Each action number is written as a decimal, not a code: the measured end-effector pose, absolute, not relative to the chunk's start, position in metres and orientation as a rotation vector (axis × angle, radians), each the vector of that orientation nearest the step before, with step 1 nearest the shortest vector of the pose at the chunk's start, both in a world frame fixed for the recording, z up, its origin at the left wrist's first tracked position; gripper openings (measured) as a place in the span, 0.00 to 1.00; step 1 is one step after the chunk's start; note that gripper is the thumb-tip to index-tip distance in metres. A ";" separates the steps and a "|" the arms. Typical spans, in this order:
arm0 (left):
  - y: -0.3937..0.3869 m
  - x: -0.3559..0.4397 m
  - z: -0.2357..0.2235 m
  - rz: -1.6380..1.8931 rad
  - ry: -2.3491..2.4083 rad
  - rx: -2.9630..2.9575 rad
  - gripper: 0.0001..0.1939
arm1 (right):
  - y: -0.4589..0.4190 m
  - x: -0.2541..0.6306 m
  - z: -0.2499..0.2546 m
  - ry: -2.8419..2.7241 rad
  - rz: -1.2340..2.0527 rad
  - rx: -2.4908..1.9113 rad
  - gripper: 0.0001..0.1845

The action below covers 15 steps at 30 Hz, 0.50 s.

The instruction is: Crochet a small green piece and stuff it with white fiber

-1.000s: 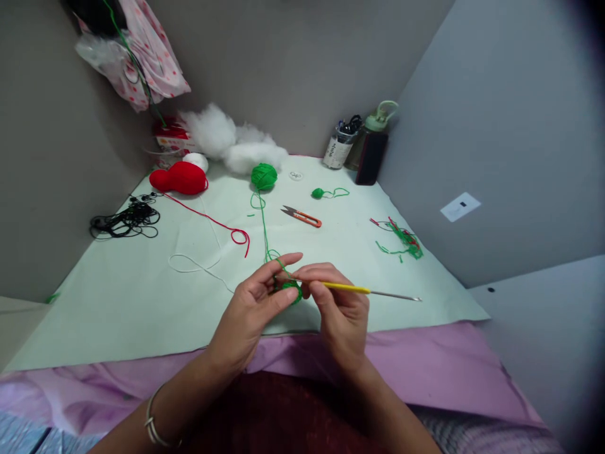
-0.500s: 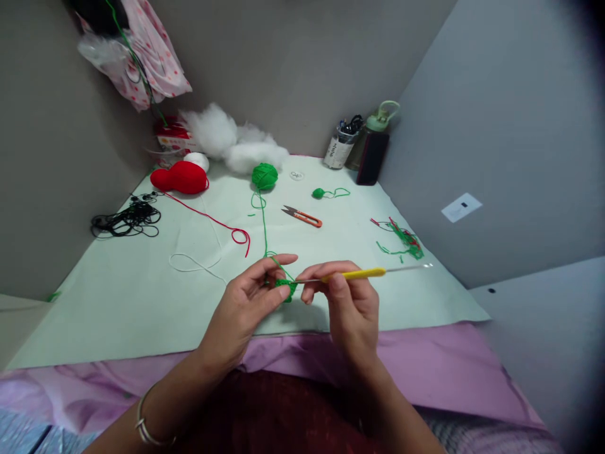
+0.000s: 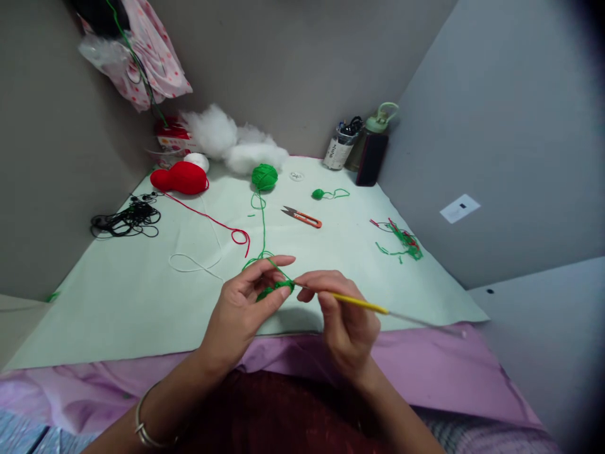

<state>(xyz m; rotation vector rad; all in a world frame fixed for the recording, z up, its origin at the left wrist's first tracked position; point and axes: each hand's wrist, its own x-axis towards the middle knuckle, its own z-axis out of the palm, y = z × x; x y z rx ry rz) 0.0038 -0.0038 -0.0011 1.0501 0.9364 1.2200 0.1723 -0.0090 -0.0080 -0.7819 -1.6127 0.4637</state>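
Observation:
My left hand (image 3: 246,302) pinches a small green crochet piece (image 3: 284,286) between thumb and fingers, its index finger stretched out with green yarn passing over it. That yarn runs back to a green yarn ball (image 3: 265,178) on the table. Closed around a crochet hook (image 3: 362,304) with a yellow handle is my right hand (image 3: 350,321). The hook's working tip meets the edge of the green piece; its other metal end points right and down, blurred. Part of the green piece is hidden by my left thumb and fingers.
Orange thread snips (image 3: 302,217) lie beyond my hands on the pale tabletop (image 3: 142,302). To the left are a red stuffed shape (image 3: 179,178) and tangled black cord (image 3: 127,219). White stuffing (image 3: 236,142) is at the back; yarn scraps (image 3: 404,241), a phone (image 3: 372,159) and a bottle at right.
The crochet hook has swung so its free end points lower to the right. My left hand has shifted slightly left and turned the green piece. My right hand has moved a little right.

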 end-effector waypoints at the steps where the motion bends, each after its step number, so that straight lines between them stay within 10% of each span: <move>1: -0.004 0.006 -0.001 1.242 0.926 1.020 0.17 | -0.010 0.172 -0.010 -1.685 0.350 -0.788 0.14; 6: -0.002 0.011 0.000 1.088 0.701 0.634 0.23 | -0.012 0.172 -0.019 -1.788 0.066 -0.861 0.17; 15: -0.003 0.010 0.005 1.113 0.723 0.666 0.19 | -0.004 0.164 -0.010 -1.401 0.656 -0.770 0.13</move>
